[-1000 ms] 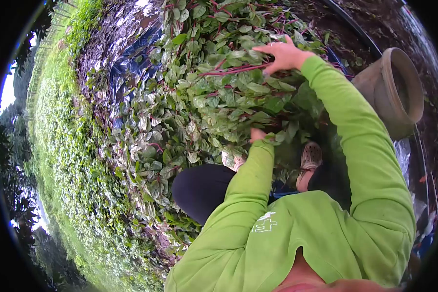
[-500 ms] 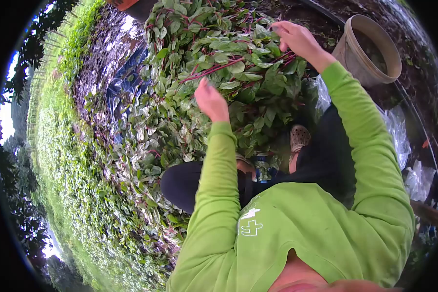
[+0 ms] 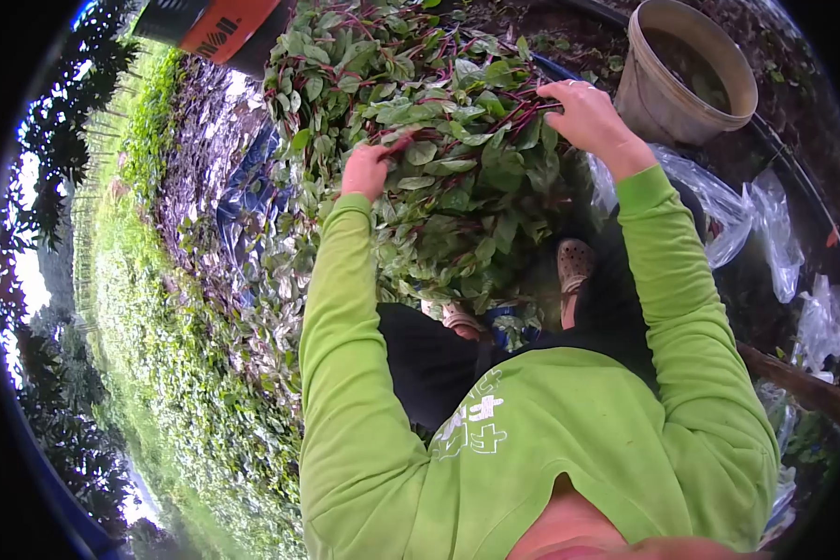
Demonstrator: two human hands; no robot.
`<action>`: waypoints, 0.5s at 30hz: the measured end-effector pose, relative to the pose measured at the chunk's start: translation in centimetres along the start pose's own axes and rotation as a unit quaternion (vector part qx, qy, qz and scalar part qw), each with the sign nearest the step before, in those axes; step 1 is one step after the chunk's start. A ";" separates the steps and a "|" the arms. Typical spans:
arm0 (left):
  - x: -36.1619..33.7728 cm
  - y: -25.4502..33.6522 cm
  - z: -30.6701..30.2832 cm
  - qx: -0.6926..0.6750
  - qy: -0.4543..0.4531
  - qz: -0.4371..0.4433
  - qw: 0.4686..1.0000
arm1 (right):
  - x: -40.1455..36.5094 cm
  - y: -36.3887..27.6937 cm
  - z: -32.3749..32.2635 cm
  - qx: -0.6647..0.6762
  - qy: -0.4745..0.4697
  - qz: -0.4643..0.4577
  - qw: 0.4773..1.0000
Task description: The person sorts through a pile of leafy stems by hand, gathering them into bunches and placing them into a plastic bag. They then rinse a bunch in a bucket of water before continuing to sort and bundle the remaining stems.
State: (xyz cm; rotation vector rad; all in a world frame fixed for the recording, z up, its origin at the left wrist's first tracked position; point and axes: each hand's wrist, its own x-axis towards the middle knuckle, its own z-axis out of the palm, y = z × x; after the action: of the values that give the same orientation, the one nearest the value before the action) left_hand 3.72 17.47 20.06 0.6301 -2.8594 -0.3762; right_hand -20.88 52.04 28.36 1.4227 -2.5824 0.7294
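Note:
A big heap of leafy greens with red stems [image 3: 457, 173] lies in front of me, leaves tangled and stems pointing several ways. At the heap's left side, my left hand [image 3: 365, 172] is closed, its fingertips on a red stem. My right hand [image 3: 588, 117] curves over the stem ends at the heap's right side, with fingers above and thumb below; red stems run into its grasp. Leaves partly hide what lies between the fingers of each hand.
A dirty plastic bucket [image 3: 638, 82] stands beyond my right hand. Clear plastic bags [image 3: 775, 233] lie along the right. An orange-and-black drum [image 3: 229, 28] is at the far left, near blue sheeting [image 3: 247, 182]. My clog-shod foot [image 3: 575, 261] is close to the heap.
My left hand has moved left and slightly farther away, onto the heap's edge. My right hand remains at the stem ends. The view has shifted, showing more of the drum.

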 end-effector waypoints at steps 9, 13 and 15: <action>-4.0 7.2 -4.9 -0.124 0.043 0.032 0.991 | -3.3 -6.7 -2.3 0.121 0.117 -0.195 0.966; -8.6 15.2 -1.7 -0.365 -0.062 0.050 0.928 | -7.1 -10.3 1.2 0.091 0.052 -0.235 0.966; -9.1 15.8 -2.9 -0.412 -0.147 0.016 0.899 | -8.2 -9.8 2.8 0.119 -0.045 -0.200 0.972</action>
State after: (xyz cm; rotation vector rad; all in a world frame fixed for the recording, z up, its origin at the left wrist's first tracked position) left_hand 6.43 34.68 26.10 0.3621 -2.5598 -1.6658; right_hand -7.94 52.68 26.86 2.0075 -2.2095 0.9473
